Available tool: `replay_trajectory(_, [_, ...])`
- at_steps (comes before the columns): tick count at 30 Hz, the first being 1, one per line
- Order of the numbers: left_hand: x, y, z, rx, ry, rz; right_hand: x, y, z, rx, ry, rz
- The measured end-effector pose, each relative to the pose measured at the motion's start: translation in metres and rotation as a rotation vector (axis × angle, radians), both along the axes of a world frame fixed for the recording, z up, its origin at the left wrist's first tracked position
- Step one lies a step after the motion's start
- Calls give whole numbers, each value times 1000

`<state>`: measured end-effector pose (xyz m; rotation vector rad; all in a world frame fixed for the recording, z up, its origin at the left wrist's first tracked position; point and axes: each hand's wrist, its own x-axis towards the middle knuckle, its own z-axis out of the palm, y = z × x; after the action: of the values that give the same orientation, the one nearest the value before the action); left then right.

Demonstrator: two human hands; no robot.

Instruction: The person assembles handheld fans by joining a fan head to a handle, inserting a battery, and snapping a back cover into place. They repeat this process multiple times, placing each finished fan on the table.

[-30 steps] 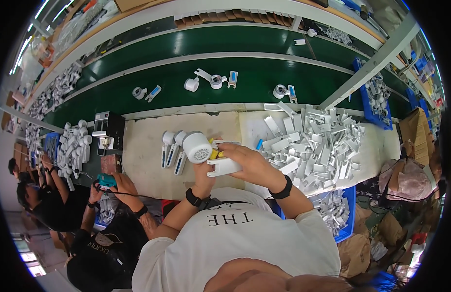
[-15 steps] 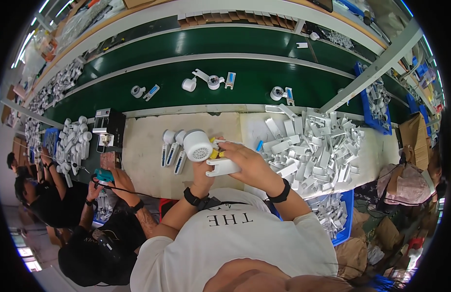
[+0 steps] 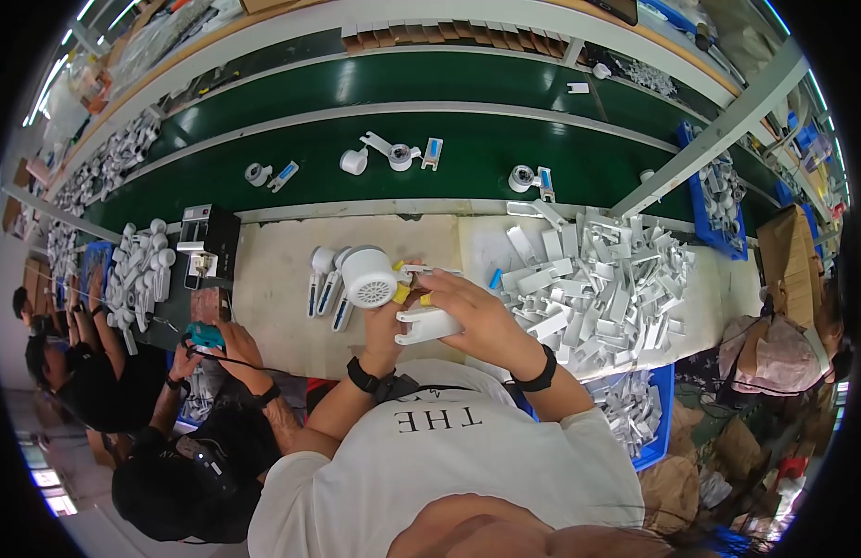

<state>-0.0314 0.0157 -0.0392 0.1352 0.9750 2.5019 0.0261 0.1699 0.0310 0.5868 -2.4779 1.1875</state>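
Note:
My left hand (image 3: 384,327) is closed around a white plastic part with a round, slotted grille head (image 3: 368,278). My right hand (image 3: 468,312) grips a white handle shell (image 3: 428,325) with a notched end, close beside that head. A thin pale piece (image 3: 432,270) shows above the right fingers; how it is held is partly hidden. Yellow covers (image 3: 400,291) sit on some fingertips between the two hands. Just beyond the grille head, several white round-headed handle units (image 3: 326,296) with dark-striped grips lie on the table.
A heap of white shells (image 3: 598,284) covers the table's right side, with a blue bin (image 3: 655,418) of parts below. Green conveyor (image 3: 468,167) runs behind, carrying white round parts (image 3: 403,156). A black-and-silver device (image 3: 207,246) stands left. A co-worker (image 3: 207,446) holds a teal tool (image 3: 205,337).
The parts on the conveyor have shifted slightly left. The grille-headed part has moved a little left, away from the handle shell, and the gap between my hands has widened slightly.

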Motion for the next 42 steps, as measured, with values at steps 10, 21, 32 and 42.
replay_trajectory(10, [7, 3, 8, -63, 163, 17, 1, -1, 1, 17, 20, -10])
replay_trajectory(21, [7, 3, -2, -247, 338, 48, 3, -7, -6, -33, -77, -76])
replay_trajectory(32, [2, 5, 18, -72, 77, 50, 8, 27, 14, 105, -79, -308])
replay_trajectory(42, [16, 10, 19, -75, 13, 47, 3, 2, 2, 332, -19, -314])
